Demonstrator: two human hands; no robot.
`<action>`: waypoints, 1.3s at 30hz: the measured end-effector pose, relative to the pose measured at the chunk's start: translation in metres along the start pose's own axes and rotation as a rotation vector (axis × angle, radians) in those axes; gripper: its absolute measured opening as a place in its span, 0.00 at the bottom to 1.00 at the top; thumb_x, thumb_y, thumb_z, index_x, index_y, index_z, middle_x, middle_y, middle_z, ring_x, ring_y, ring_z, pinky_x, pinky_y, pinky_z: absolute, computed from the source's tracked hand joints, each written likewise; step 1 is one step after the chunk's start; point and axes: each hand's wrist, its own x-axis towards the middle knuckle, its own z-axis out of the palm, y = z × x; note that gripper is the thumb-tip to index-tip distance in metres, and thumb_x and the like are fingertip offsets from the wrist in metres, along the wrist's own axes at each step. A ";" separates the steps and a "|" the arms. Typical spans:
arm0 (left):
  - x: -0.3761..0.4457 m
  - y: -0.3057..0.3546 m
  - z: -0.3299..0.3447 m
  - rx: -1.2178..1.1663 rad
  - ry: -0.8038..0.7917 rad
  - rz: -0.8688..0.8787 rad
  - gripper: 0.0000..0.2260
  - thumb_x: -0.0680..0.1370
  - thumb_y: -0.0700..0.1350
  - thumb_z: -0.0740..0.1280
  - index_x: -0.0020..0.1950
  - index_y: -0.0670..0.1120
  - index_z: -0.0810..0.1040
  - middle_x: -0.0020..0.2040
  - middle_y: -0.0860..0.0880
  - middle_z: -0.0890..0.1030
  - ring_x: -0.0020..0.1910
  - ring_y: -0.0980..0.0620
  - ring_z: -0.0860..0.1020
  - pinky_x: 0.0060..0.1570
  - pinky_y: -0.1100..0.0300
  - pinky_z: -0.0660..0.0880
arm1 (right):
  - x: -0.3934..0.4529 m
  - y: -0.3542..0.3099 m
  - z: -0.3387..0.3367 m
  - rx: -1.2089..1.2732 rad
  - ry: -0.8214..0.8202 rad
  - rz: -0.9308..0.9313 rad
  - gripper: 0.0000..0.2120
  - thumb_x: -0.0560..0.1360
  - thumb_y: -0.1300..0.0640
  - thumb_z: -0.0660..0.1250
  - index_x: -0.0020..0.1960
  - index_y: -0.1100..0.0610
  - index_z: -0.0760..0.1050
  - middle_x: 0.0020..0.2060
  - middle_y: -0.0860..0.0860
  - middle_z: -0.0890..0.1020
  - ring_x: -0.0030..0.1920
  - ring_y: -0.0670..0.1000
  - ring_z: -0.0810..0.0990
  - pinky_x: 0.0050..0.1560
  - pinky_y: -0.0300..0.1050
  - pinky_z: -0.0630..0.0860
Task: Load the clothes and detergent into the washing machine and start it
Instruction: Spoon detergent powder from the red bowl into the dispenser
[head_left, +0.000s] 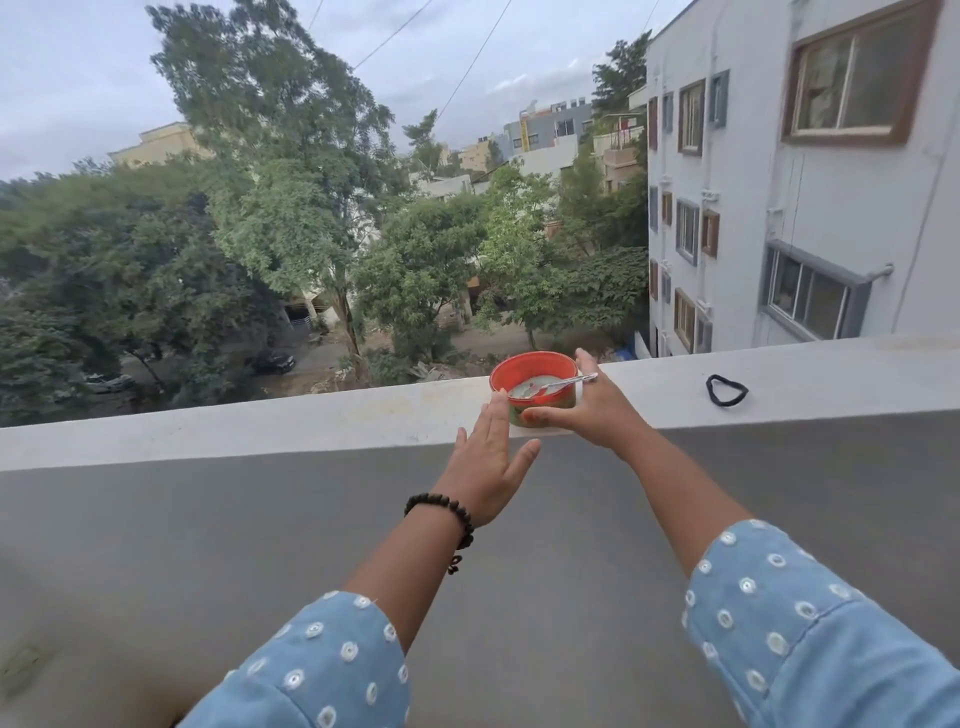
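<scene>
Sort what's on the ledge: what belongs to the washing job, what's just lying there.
For the job:
- red tub of what looks like detergent powder, gripped by the right hand
- spoon in it
- left hand, open beside it

Lying about:
- black hair tie on the ledge

Glossy red plastic tub (533, 387), shiny metal spoon (553, 386), matt ledge (311, 421)

A grey parapet wall (311, 519) with a pale top ledge (260, 426) crosses the view under an overcast sky (78, 62). Beyond stand leafy trees (291, 208). A white apartment block (779, 208) with brown-framed windows (852, 83) rises at right.
</scene>
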 end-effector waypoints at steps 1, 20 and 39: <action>0.001 0.000 0.001 -0.018 -0.004 -0.003 0.32 0.84 0.56 0.53 0.80 0.47 0.40 0.81 0.52 0.43 0.79 0.56 0.44 0.77 0.49 0.41 | 0.003 0.000 -0.001 0.013 -0.015 0.005 0.59 0.63 0.45 0.81 0.79 0.61 0.47 0.77 0.56 0.62 0.75 0.54 0.62 0.69 0.43 0.62; -0.011 0.012 0.007 -0.758 0.081 -0.234 0.35 0.80 0.53 0.58 0.80 0.51 0.39 0.80 0.51 0.50 0.76 0.58 0.53 0.73 0.59 0.54 | 0.001 0.002 0.005 0.122 0.045 -0.052 0.33 0.62 0.54 0.82 0.62 0.50 0.71 0.52 0.46 0.81 0.56 0.50 0.79 0.61 0.51 0.76; -0.092 -0.023 -0.002 -1.604 0.357 -0.574 0.29 0.78 0.64 0.59 0.64 0.40 0.77 0.54 0.37 0.84 0.48 0.45 0.83 0.53 0.51 0.81 | -0.091 -0.026 0.071 0.383 -0.262 -0.162 0.39 0.62 0.65 0.81 0.64 0.42 0.68 0.56 0.40 0.79 0.57 0.36 0.78 0.55 0.33 0.75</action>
